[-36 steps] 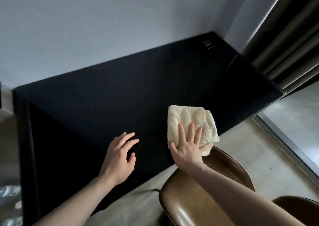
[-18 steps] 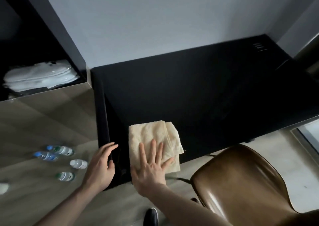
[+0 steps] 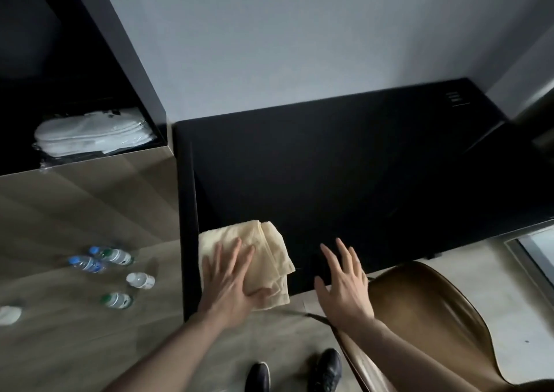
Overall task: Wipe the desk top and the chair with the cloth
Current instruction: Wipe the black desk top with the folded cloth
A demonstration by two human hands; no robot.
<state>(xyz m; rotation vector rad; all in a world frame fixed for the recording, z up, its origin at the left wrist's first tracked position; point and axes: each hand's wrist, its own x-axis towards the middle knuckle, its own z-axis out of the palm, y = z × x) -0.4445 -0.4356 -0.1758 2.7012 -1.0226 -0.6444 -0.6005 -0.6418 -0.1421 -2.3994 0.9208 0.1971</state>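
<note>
Flat-palmed, that's how the left hand has the cloth: fingers spread and pressed down on top of it, not curled around it, thumb lying across the near edge. So it's pinning the thing to the surface rather than gripping it. The right hand holds nothing, fingers fanned wide and palm down over the desk's front edge; can't tell whether it actually touches the surface.

Only one view, from the head camera, so here's the rest. That cloth is a cream-coloured folded towel sitting at the front left corner of the black desk top, its near side hanging a bit past the front edge. A raised dark lip runs along the desk's left edge, just beside the towel. Most of the desk top stretches away to the back right corner, where some small pale markings show.

The brown glossy chair stands at the right, its back just beside the desk's front edge and right under the right forearm. Two black shoes show on the wooden floor below. Over to the left on that floor lie four small water bottles, near each other. Above them a dark shelf unit holds a stack of white folded linens.
</note>
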